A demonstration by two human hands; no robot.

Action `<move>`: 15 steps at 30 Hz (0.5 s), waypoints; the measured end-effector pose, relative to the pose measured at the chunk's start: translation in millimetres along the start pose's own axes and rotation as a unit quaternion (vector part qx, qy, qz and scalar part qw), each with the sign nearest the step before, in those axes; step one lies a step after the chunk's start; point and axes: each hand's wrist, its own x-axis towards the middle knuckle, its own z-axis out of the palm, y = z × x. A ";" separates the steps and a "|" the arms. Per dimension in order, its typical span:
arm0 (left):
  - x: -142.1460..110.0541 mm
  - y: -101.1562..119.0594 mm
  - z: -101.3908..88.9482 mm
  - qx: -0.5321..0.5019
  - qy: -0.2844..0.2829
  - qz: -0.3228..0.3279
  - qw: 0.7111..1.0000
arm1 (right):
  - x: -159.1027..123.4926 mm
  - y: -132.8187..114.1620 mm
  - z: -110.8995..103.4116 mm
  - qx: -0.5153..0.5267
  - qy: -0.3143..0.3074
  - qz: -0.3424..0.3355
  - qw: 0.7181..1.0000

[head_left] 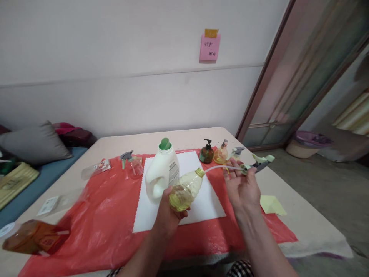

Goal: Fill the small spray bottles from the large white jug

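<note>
My left hand (pixel 170 209) is closed round the lower part of a clear yellow spray bottle (pixel 186 190), which is tilted with its open neck pointing up and right. In my right hand (pixel 243 188) is a grey and pale green trigger spray head (pixel 259 163), pinched near its collar. Its thin clear dip tube (pixel 219 166) reaches left, and the tube's end is at the bottle's mouth; whether it is inside I cannot tell. Just behind the bottle stands a large white jug (pixel 163 173) with a green spout, uncapped, on a white sheet (pixel 213 207).
Red plastic (pixel 109 215) covers much of the table. At the back right are a dark pump bottle (pixel 206 154) and an orange spray bottle (pixel 221 154). A pinkish spray bottle (pixel 135 167) stands left of the jug. An amber bottle (pixel 34 236) lies front left; yellow notes (pixel 272 205) lie right.
</note>
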 end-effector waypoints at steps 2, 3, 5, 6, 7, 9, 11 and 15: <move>-7.0 8.1 2.2 0.005 0.033 0.062 0.998 | 9.6 0.6 -6.9 0.005 0.038 0.012 0.999; -10.6 12.9 3.4 0.004 0.043 0.088 0.995 | 12.3 1.7 -8.8 0.004 0.050 0.017 0.999; -17.2 24.2 5.0 0.003 0.060 0.150 0.987 | 12.9 5.3 -9.0 -0.001 0.056 0.016 0.998; -20.1 30.6 5.3 0.002 0.071 0.190 0.979 | 11.1 7.5 -7.4 -0.005 0.049 0.010 0.999; -22.5 37.6 5.3 0.003 0.083 0.234 0.969 | 8.2 9.8 -5.1 -0.011 0.036 0.002 0.999; -25.9 52.4 4.6 0.017 0.106 0.317 0.942 | 1.0 14.0 0.8 -0.025 0.008 -0.010 1.000; -27.0 67.2 3.0 0.052 0.133 0.381 0.914 | -5.7 17.6 6.1 -0.037 -0.008 -0.012 0.999; -22.4 92.1 -3.8 0.181 0.210 0.436 0.856 | -12.3 22.9 9.6 -0.044 -0.007 0.010 0.999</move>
